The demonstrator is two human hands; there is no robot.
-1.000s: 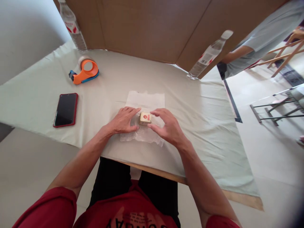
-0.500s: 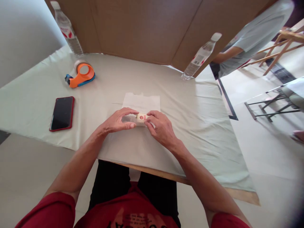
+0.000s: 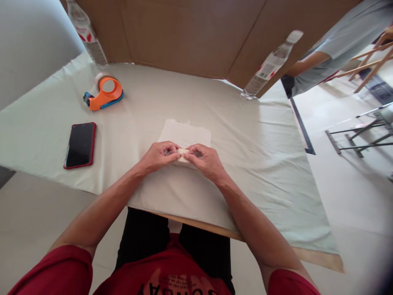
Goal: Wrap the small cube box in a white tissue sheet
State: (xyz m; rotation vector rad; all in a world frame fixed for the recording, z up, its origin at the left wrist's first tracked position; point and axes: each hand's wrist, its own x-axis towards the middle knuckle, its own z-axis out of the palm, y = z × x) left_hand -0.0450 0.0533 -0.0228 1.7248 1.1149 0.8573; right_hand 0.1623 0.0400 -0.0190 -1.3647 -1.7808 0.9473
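Observation:
My left hand (image 3: 159,155) and my right hand (image 3: 205,160) meet at the middle of the table, fingers curled round a small cream box (image 3: 183,152) wrapped in clear bubble wrap. Only a sliver of the box shows between my fingertips. The bundle rests on the near edge of a white paper sheet (image 3: 185,133) lying flat on the pale cloth.
A red-cased phone (image 3: 80,144) lies at the left, an orange tape dispenser (image 3: 104,92) behind it. Two water bottles (image 3: 86,32) (image 3: 270,65) stand before a cardboard screen (image 3: 190,37). Another person in a grey shirt (image 3: 334,45) is at the far right.
The bubble wrap that lay spread under the box has been folded round it; my hands closed together over the box, hiding its red label.

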